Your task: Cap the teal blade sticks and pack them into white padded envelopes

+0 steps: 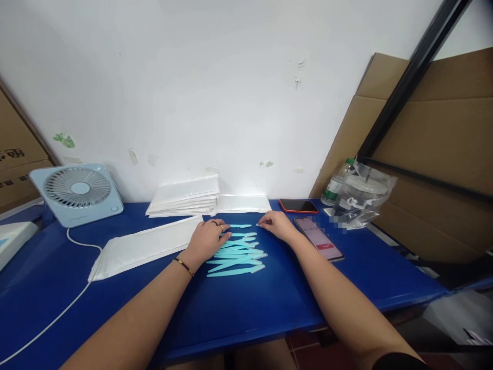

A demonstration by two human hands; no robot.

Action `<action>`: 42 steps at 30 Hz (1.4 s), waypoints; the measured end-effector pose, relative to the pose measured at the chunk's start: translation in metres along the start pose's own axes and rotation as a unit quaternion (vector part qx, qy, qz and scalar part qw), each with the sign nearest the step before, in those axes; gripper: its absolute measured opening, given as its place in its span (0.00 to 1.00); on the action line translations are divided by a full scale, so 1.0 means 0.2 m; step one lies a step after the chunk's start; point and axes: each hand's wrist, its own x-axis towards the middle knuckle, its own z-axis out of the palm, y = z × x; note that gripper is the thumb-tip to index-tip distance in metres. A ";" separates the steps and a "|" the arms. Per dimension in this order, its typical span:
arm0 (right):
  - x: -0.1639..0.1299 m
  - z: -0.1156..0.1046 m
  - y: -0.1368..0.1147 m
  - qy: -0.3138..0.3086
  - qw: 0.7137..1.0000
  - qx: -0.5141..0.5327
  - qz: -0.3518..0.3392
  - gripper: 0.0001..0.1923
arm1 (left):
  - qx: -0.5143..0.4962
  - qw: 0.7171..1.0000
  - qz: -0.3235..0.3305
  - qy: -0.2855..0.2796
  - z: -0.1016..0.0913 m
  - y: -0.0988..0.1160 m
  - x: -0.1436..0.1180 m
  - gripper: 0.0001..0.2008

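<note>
Several turquoise eyebrow razors (235,271) lie in a loose row on the blue table, with their blade ends to the right. My left hand (208,239) reaches over their handle ends, fingers closed on the handle of the farthest eyebrow razor (241,226). To the right of that razor's tip, my right hand (276,225) pinches a small pale, clear piece (258,224) that looks like a blade cap. A gap separates this piece from the razor. Left of my left hand lies a white padded envelope (144,246).
More white envelopes (185,195) are stacked against the wall. A blue fan (80,192) and its cable stand left. Two phones, one red-edged (298,206) and one lit (319,239), lie right, near a bottle (335,187) and a bagged cup (362,198).
</note>
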 end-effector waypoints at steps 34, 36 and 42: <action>-0.21 -0.06 -0.48 -0.201 0.972 -0.072 -0.099 0.28 | -0.007 0.986 0.073 -0.149 -0.12 0.21 -0.14 0.22; -0.24 -0.03 -0.51 -0.187 0.971 -0.099 -0.108 0.19 | 0.034 0.986 0.077 -0.141 -0.12 0.26 -0.16 0.13; -0.27 0.02 -0.54 -0.209 0.952 -0.178 -0.139 0.13 | 0.074 0.988 0.042 -0.130 -0.05 0.36 -0.19 0.10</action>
